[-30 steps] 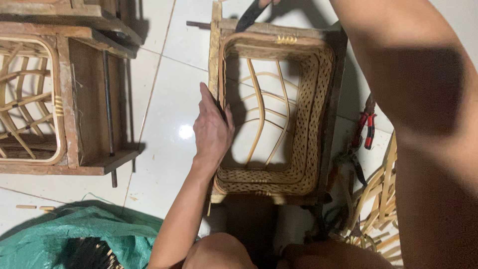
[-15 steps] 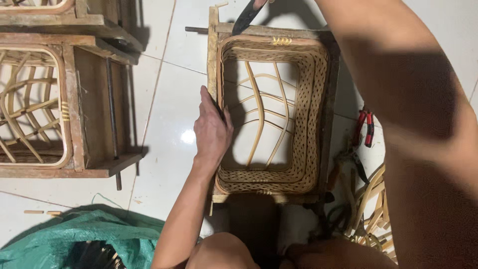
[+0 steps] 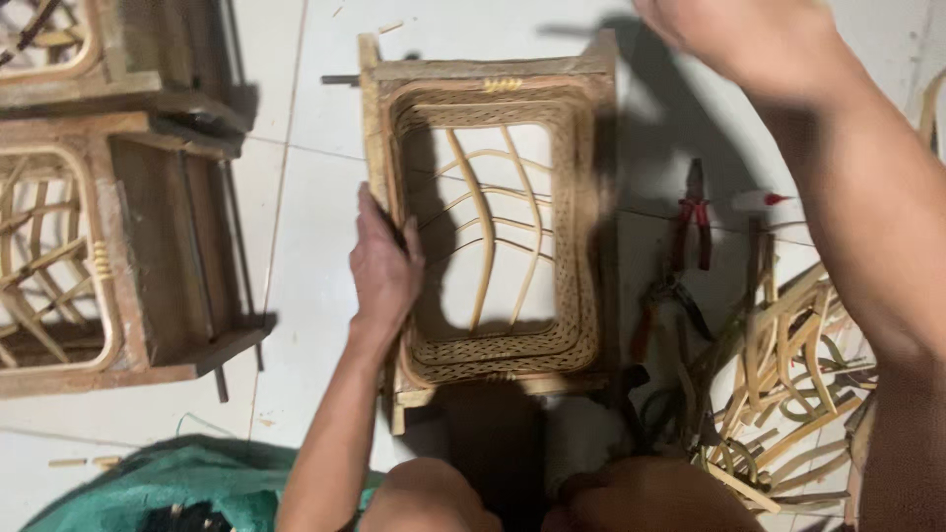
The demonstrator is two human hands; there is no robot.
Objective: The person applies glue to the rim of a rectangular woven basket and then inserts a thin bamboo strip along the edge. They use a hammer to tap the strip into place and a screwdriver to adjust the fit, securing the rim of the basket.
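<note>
My left hand [image 3: 384,271] grips the left rim of the woven rattan basket [image 3: 493,227], fingers curled over the edge and into its open middle, where bent cane ribs cross over the white tiles. The basket sits inside a rough wooden frame [image 3: 379,118] lying flat on the tiled floor [image 3: 305,296], right in front of my knees. My right hand [image 3: 724,34] is raised at the top edge of view, above the frame's far right corner, closed into a loose fist; I cannot tell whether it holds anything. Right of the frame lie red-handled pliers [image 3: 692,217], and nearer me a loose heap of cane strips [image 3: 788,384]. To the left stand more wooden frames [image 3: 118,256] with rattan panels, and a green net sack [image 3: 168,483] lies at the bottom.
</note>
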